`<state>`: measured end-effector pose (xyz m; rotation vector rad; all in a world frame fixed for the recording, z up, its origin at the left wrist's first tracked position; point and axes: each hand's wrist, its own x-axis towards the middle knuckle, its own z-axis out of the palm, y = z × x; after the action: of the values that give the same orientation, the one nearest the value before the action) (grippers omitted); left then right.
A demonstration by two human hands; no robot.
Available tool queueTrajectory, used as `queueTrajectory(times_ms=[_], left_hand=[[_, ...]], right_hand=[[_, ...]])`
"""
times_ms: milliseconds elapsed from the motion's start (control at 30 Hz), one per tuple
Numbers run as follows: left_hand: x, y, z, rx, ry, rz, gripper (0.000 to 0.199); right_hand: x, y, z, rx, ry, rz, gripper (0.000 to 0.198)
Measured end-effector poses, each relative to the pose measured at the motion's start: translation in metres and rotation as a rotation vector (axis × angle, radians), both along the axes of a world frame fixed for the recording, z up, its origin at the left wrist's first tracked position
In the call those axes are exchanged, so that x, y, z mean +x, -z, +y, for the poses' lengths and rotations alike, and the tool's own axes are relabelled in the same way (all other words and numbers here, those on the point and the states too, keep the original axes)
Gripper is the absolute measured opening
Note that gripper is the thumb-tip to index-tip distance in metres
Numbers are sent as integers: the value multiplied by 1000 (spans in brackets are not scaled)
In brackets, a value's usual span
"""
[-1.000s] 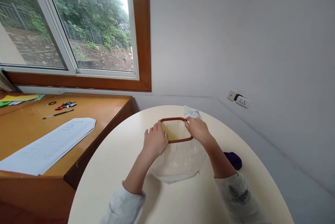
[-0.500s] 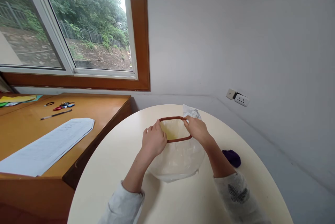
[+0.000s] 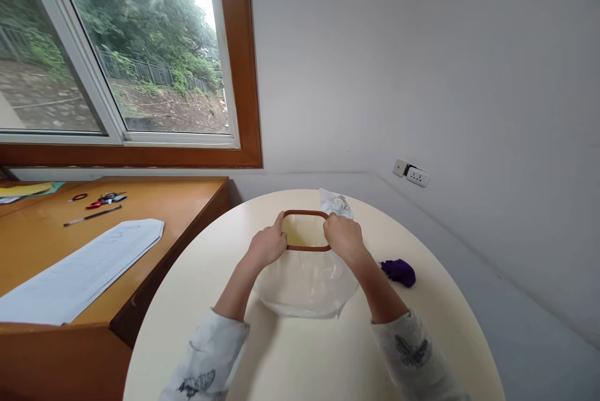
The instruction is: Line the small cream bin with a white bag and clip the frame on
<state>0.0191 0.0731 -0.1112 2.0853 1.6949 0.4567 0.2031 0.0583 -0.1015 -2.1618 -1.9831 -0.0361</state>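
Note:
A brown rounded-rectangular rim [image 3: 307,248] tops a bin with a yellowish inside, on the round table. A pale see-through plastic bag [image 3: 304,285] hangs out below the rim and spreads round the bin, covering its sides. My left hand [image 3: 268,243] is closed on the rim's left side, its index finger stretched along the corner. On the right side, my right hand [image 3: 344,237] grips the rim with curled fingers. Behind it lies a clear packet [image 3: 337,202] with something white inside. A dark purple cloth-like bundle [image 3: 398,272] rests beside my right forearm.
The round cream table [image 3: 309,363] stands against the wall. To its left is a wooden desk [image 3: 197,195] bearing paper sheets [image 3: 89,270], a pen [image 3: 92,216], keys [image 3: 107,200] and a black ring [image 3: 77,198]. A wall socket [image 3: 417,176] is at the right.
The rim has turned slightly and now lies more level. My right hand has shifted down along its right side, with fingers more curled. The whole view has swung slightly right.

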Motion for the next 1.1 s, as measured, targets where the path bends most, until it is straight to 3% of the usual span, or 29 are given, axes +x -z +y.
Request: queueTrajectory(times_ms=[267, 400, 567, 767, 867, 967, 1033, 1100], left_hand=[[-2, 9, 23, 26, 211, -271, 61], [12, 12, 24, 74, 247, -395, 49], [32, 20, 18, 181, 83, -537, 47], [28, 34, -11, 233, -157, -621, 54], [21, 41, -32, 83, -192, -658, 64], [19, 42, -52, -214, -139, -771, 72], [24, 39, -60, -342, -84, -827, 75], [32, 35, -63, -378, -27, -843, 72]], right_hand=[[31, -6, -38, -35, -146, 139, 44], [70, 9, -50, -18, -118, 260, 43], [127, 53, -61, 12, 131, 177, 34], [166, 107, -77, 38, 199, 118, 40], [170, 127, -78, 91, 205, 118, 34], [172, 138, -76, 197, 197, 186, 26], [173, 140, -76, 269, 188, 301, 25], [174, 140, -77, 345, 194, 502, 26]])
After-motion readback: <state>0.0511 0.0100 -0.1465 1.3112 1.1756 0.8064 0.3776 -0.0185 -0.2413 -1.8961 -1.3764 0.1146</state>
